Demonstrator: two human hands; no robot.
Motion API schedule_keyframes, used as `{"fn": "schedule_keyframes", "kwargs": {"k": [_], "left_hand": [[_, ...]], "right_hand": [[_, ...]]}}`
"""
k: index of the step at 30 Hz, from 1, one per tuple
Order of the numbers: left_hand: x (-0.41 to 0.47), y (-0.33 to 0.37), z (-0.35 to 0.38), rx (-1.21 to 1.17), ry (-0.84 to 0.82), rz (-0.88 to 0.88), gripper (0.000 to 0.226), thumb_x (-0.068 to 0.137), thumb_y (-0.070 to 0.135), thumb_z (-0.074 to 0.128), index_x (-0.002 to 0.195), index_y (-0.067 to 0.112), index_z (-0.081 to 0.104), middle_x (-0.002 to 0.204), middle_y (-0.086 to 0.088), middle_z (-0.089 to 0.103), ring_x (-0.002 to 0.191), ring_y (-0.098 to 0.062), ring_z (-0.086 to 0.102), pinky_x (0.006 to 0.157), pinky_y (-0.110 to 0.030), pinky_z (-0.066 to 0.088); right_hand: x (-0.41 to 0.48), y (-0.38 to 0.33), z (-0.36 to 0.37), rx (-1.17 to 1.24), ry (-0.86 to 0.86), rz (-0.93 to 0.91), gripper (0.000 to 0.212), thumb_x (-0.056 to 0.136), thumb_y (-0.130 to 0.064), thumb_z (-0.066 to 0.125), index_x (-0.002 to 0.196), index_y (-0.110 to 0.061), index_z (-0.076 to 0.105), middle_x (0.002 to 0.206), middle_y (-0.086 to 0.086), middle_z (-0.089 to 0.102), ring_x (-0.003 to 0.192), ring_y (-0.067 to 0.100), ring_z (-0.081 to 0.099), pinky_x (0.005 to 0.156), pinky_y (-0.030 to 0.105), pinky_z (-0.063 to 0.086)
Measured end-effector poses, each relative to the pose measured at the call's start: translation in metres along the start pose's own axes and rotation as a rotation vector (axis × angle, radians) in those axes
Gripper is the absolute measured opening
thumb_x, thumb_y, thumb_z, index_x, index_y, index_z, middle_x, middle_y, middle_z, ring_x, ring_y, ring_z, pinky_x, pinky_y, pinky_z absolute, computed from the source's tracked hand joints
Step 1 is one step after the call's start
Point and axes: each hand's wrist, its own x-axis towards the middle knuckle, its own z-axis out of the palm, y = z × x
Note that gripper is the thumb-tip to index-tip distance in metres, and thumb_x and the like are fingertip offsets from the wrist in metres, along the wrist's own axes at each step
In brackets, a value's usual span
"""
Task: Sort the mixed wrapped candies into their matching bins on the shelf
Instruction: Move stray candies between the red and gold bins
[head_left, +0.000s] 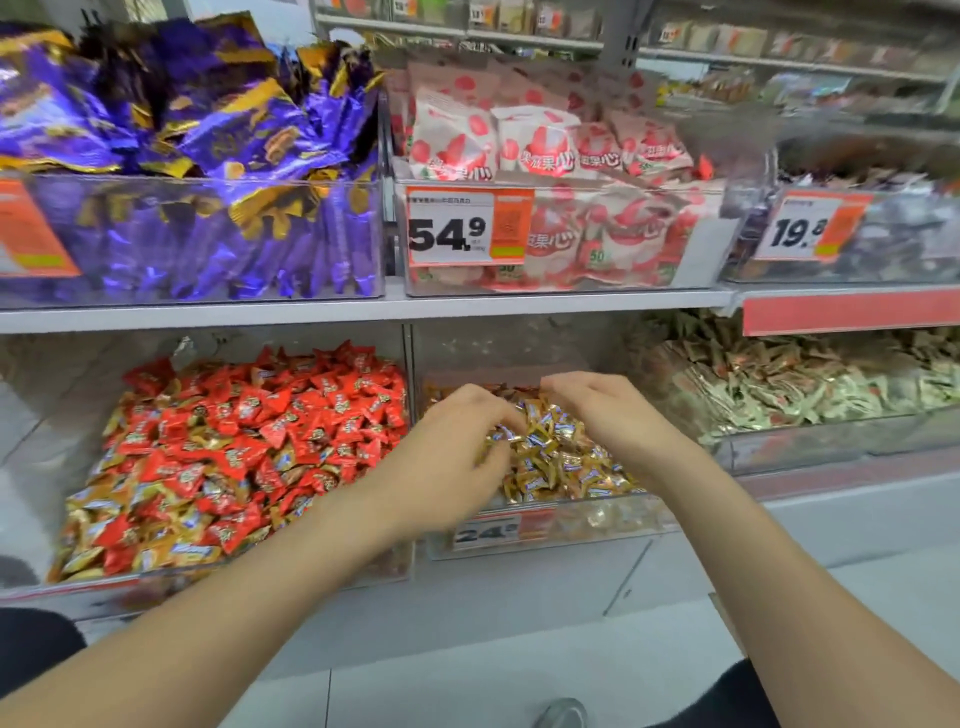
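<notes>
Both my hands reach into the clear middle bin (545, 540) on the lower shelf, which holds gold-wrapped candies (561, 457). My left hand (457, 441) lies on the pile with its fingers curled down into the gold candies; what it holds is hidden. My right hand (608, 415) hovers at the pile's far right, fingers bent toward the candies, and I cannot see a candy in it. The bin to the left (249, 571) holds red-wrapped candies (249, 431) mixed with gold ones (171, 545), mostly along its front and left side.
A bin of pale green and tan candies (810, 384) sits to the right. The upper shelf carries bins of purple packs (197, 156), white-and-red packs (545, 156) and dark candies (857, 223), with price tags (467, 226). My shoe (561, 714) shows on the grey floor.
</notes>
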Motion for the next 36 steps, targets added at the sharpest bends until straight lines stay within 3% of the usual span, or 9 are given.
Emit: {"fn": "schedule_keyframes", "kwargs": {"k": [5,10,12,14,19,22,27,33,36], "left_hand": [[-0.062,-0.03,-0.039,0.101,0.127,0.017,0.017,0.092,0.025,0.057,0.1,0.032,0.07,0.09,0.018,0.056,0.089,-0.002,0.053,0.081,-0.027,0.044],[-0.101,-0.068,-0.078,0.139,0.081,-0.144,0.02,0.09,0.036,0.054,0.101,0.032,0.07,0.091,0.016,0.063,0.089,-0.005,0.058,0.086,-0.036,0.049],[-0.113,-0.086,-0.091,0.206,0.138,-0.225,0.02,0.091,0.034,0.056,0.104,0.033,0.071,0.097,0.011,0.06,0.096,-0.012,0.057,0.091,-0.041,0.049],[-0.125,-0.107,-0.1,0.289,0.169,-0.374,0.026,0.094,0.024,0.059,0.119,0.026,0.067,0.115,0.001,0.054,0.11,-0.025,0.053,0.1,-0.044,0.045],[-0.135,-0.14,-0.12,0.325,0.059,-0.742,0.062,0.093,0.013,0.052,0.151,0.008,0.032,0.151,-0.019,0.027,0.136,-0.045,0.033,0.112,-0.055,0.038],[-0.127,-0.164,-0.121,0.249,0.01,-0.767,0.073,0.1,0.022,0.047,0.163,0.011,0.012,0.166,-0.019,0.013,0.151,-0.046,0.017,0.121,-0.059,0.026],[-0.117,-0.182,-0.105,0.244,-0.107,-0.656,0.066,0.111,0.047,0.028,0.167,0.02,0.006,0.174,-0.01,0.004,0.16,-0.037,0.004,0.127,-0.06,0.011],[-0.131,-0.167,-0.096,0.233,-0.27,-0.58,0.071,0.111,0.049,0.026,0.167,0.015,-0.003,0.174,-0.006,-0.013,0.16,-0.037,-0.01,0.129,-0.057,0.006],[-0.135,-0.165,-0.108,0.205,-0.238,-0.548,0.067,0.105,0.056,0.03,0.159,0.017,0.033,0.167,-0.012,0.027,0.155,-0.037,0.021,0.126,-0.05,0.021]], "right_hand": [[-0.038,-0.047,0.037,-0.214,0.015,-0.274,0.019,0.097,-0.025,0.063,0.097,-0.035,0.079,0.085,-0.009,0.079,0.081,0.01,0.073,0.077,0.034,0.06],[-0.087,-0.105,0.11,-0.323,-0.111,-0.533,0.021,0.097,-0.019,0.063,0.098,-0.031,0.08,0.067,-0.02,0.072,0.065,0.001,0.066,0.066,0.012,0.047],[-0.089,-0.115,0.14,-0.461,-0.112,-0.65,0.021,0.095,-0.022,0.062,0.103,-0.03,0.08,0.075,-0.022,0.072,0.07,-0.001,0.061,0.073,0.012,0.046],[-0.079,-0.12,0.167,-0.589,-0.125,-0.692,0.026,0.094,-0.029,0.057,0.11,-0.029,0.077,0.094,-0.013,0.077,0.084,0.006,0.065,0.085,0.029,0.053],[-0.033,-0.129,0.212,-0.841,-0.058,-0.696,0.047,0.089,-0.047,0.052,0.127,-0.023,0.067,0.122,0.003,0.07,0.119,0.029,0.06,0.102,0.045,0.049],[-0.003,-0.124,0.223,-0.878,-0.011,-0.566,0.067,0.089,-0.063,0.046,0.148,-0.033,0.05,0.146,0.004,0.059,0.136,0.033,0.049,0.111,0.047,0.04],[0.02,-0.106,0.236,-0.965,-0.192,-0.475,0.082,0.089,-0.084,0.017,0.162,-0.051,0.003,0.175,0.004,0.018,0.159,0.041,0.011,0.128,0.06,0.01],[0.0,-0.106,0.229,-0.999,-0.247,-0.506,0.066,0.103,-0.068,0.032,0.162,-0.04,0.024,0.163,0.006,0.038,0.146,0.039,0.036,0.12,0.053,0.031],[-0.009,-0.111,0.227,-0.995,-0.167,-0.504,0.062,0.097,-0.063,0.04,0.154,-0.039,0.04,0.15,0.007,0.048,0.136,0.037,0.045,0.119,0.052,0.031]]}}
